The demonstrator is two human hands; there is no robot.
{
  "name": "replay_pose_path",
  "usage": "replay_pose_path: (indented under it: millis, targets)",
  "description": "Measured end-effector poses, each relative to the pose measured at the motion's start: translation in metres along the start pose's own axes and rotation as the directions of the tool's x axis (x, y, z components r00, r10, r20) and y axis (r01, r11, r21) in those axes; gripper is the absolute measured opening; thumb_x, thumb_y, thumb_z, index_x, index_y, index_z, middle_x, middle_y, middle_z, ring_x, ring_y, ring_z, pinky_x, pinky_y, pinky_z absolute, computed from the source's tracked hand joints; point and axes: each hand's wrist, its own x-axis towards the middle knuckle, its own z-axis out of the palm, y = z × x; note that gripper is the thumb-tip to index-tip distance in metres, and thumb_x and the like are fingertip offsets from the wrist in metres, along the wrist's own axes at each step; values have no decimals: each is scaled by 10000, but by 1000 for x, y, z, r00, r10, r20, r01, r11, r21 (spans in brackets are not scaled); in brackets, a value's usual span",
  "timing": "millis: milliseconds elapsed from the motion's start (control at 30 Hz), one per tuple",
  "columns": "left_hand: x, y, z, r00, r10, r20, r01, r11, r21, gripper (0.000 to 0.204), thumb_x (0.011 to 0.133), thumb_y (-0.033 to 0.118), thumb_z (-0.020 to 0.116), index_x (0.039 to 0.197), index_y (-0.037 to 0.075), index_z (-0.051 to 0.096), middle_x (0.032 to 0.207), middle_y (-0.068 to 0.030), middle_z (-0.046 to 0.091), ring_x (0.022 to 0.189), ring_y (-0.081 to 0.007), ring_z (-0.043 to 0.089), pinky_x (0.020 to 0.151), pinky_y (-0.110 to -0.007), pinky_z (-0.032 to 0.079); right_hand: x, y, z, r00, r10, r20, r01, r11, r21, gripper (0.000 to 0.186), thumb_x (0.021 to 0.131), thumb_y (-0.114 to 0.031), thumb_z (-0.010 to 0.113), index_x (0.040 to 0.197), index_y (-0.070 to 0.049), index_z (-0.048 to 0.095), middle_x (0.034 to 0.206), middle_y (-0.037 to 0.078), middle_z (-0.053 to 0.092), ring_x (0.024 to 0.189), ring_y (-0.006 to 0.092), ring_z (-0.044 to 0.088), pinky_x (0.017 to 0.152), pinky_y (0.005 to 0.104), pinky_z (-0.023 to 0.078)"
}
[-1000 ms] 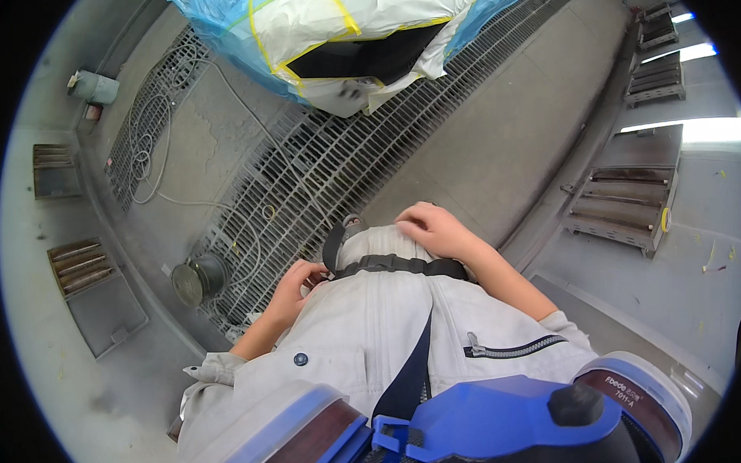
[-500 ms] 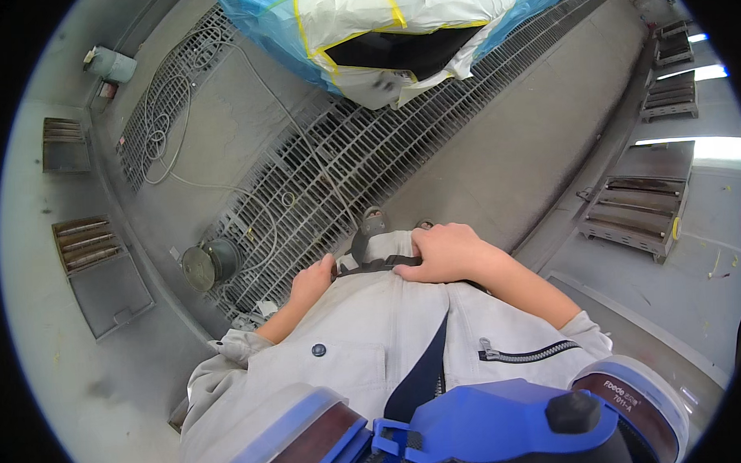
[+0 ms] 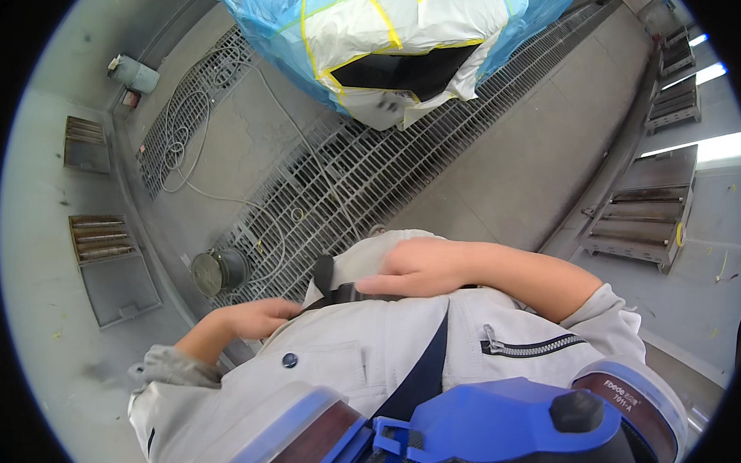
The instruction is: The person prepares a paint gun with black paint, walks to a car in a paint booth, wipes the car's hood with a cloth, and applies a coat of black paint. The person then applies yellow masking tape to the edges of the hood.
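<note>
At my waist a black belt (image 3: 346, 293) crosses the light grey work clothes (image 3: 329, 339). Its loose dark end (image 3: 324, 271) sticks up beside a buckle-like piece. My left hand (image 3: 263, 316) is at the left hip, fingers closed together on the belt where it meets the jacket hem. My right hand (image 3: 421, 266) lies across the front of the waist, slightly blurred. Its thumb and curled fingers close on the belt near the buckle-like piece; the fingertips are partly hidden.
A vehicle-like shape wrapped in blue film and white paper (image 3: 404, 18) stands ahead. Floor grating (image 3: 336, 175) runs beneath it, with a hose (image 3: 293, 124) across. A metal bucket (image 3: 217, 271) stands left. Wall units (image 3: 641, 218) line the right. A blue respirator (image 3: 499, 419) fills the bottom.
My left hand has moved left and toward me along the waist. My right hand has shifted left across the belt. The dark belt end now stands up between them.
</note>
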Motion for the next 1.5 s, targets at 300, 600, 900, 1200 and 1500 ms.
replay_pose_path:
  millis: [300, 600, 900, 1200, 1500]
  targets:
    - [129, -33, -11, 858, 112, -502, -79, 993, 87, 255, 1058, 232, 575, 1063, -11, 653, 986, -77, 711, 930, -157, 663, 824, -303, 531, -58, 30, 0, 998, 60, -26, -39, 859, 510, 514, 1099, -405, 562, 846, 31, 660, 672, 100, 549, 661, 172, 483, 644, 389, 439]
    - [203, 25, 12, 426, 751, -505, -452, 660, 600, 393, 993, 163, 727, 1344, 0, 662, 1191, -88, 753, 1133, -249, 696, 995, -363, 530, -55, 25, 14, 909, 114, -400, -77, 991, 108, 561, 1032, -454, 605, 705, -1, 661, 635, 189, 605, 611, 364, 587, 616, 469, 463]
    - [227, 37, 14, 567, 694, -444, -369, 696, 616, 400, 940, 115, 740, 1326, 21, 688, 1193, -119, 759, 1108, -285, 718, 966, -379, 544, -70, 38, 30, 884, 99, -457, -69, 994, 83, 557, 1001, -450, 654, 666, -8, 597, 605, 182, 560, 579, 348, 544, 588, 458, 434]
    - [131, 1, 42, 487, 726, -486, -235, 644, 728, 290, 867, -25, 710, 1149, 29, 755, 1072, -158, 776, 950, -312, 762, 832, -392, 598, -97, 58, 52, 830, 133, -542, -101, 991, 89, 537, 976, -479, 657, 647, -55, 651, 620, 156, 611, 601, 356, 586, 587, 466, 449]
    - [190, -43, 61, 868, 214, -448, -27, 921, 388, 436, 932, 168, 697, 1336, 18, 635, 1051, -257, 741, 988, -399, 718, 870, -444, 545, -216, 71, -7, 74, -168, -983, -57, 983, -172, 93, 902, -125, 795, 892, -48, 744, 777, 40, 684, 622, 121, 589, 569, 285, 470]
